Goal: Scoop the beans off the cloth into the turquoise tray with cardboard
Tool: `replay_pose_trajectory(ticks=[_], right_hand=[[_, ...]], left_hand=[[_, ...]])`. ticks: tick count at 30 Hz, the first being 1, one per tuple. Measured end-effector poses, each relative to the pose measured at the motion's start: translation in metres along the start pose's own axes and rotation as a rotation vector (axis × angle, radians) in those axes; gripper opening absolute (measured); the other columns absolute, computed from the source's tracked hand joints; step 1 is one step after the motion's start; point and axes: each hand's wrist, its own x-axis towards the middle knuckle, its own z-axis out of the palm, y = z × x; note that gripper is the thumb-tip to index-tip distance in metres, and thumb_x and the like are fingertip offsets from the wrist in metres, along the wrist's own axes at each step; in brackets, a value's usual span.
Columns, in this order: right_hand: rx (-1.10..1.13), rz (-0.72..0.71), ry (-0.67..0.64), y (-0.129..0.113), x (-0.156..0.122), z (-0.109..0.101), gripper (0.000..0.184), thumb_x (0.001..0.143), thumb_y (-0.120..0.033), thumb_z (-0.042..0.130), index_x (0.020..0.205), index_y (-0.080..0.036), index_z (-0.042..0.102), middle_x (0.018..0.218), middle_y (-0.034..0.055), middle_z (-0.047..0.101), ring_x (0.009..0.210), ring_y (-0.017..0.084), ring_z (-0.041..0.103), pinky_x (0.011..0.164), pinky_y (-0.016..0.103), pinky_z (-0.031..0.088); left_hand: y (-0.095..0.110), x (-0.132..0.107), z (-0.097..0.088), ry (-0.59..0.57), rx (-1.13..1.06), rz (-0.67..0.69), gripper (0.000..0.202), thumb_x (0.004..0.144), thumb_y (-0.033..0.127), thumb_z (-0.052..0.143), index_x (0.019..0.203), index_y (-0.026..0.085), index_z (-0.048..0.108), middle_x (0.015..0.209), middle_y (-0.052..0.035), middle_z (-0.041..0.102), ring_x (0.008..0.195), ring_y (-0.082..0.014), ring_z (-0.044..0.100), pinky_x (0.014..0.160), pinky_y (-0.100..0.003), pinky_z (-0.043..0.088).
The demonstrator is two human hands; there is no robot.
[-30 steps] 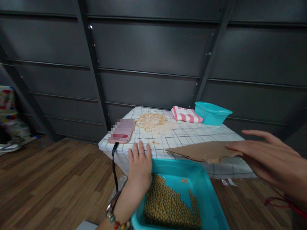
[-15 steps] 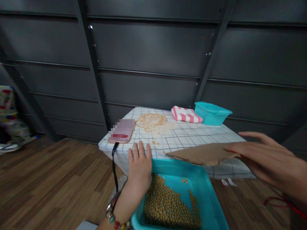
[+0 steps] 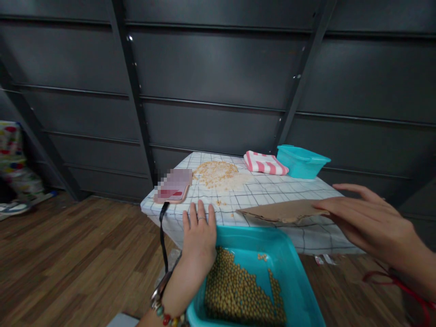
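Note:
My left hand grips the far left rim of a teal bin that holds several tan beans and sits just below the table's near edge. My right hand holds a flat piece of brown cardboard by its right end, fingers stretched along it. The cardboard lies nearly level over the table edge, above the bin's far rim. A pile of beans and pale grains lies on the checked tablecloth.
A pink phone with a black cable rests at the table's left corner. A red-striped folded cloth and a small teal container sit at the back. A dark metal wall stands behind, wooden floor around.
The right hand has tilted the cardboard flatter and drawn it slightly lower toward the table. The left hand and the bin stay put.

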Motion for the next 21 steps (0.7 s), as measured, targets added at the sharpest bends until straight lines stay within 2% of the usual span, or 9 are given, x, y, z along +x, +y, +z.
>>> replay_pose_trajectory(ticks=[9,12,21], right_hand=[[-0.052,0.019,-0.005,-0.0004,0.0044,0.0063,0.025,0.08,-0.002,0.04,0.096,-0.016,0.051,0.077,0.0045,0.066,0.071,0.014,0.061,0.08,0.04,0.049],[0.005,0.043,0.02,-0.0008,0.0034,0.0061,0.024,0.08,-0.003,0.043,0.098,-0.017,0.052,0.079,0.0039,0.066,0.074,0.014,0.061,0.082,0.039,0.049],[0.059,0.024,0.015,-0.0094,0.0074,0.0023,0.026,0.079,0.001,0.042,0.099,-0.013,0.052,0.081,0.006,0.066,0.077,0.014,0.061,0.086,0.04,0.046]], left_hand=[[-0.0001,0.0006,0.0005,-0.019,0.016,-0.002,0.066,0.069,0.001,0.042,0.133,0.008,0.03,0.141,-0.0237,0.028,0.128,-0.0384,0.023,0.101,-0.055,0.026],[-0.0004,0.0002,0.0004,-0.006,0.024,0.003,0.066,0.069,0.003,0.044,0.133,0.008,0.031,0.14,-0.0234,0.03,0.127,-0.0383,0.025,0.101,-0.054,0.027],[0.0005,-0.0006,-0.0021,0.009,0.002,0.01,0.063,0.07,0.0,0.04,0.132,0.007,0.033,0.139,-0.0252,0.03,0.127,-0.039,0.025,0.101,-0.054,0.027]])
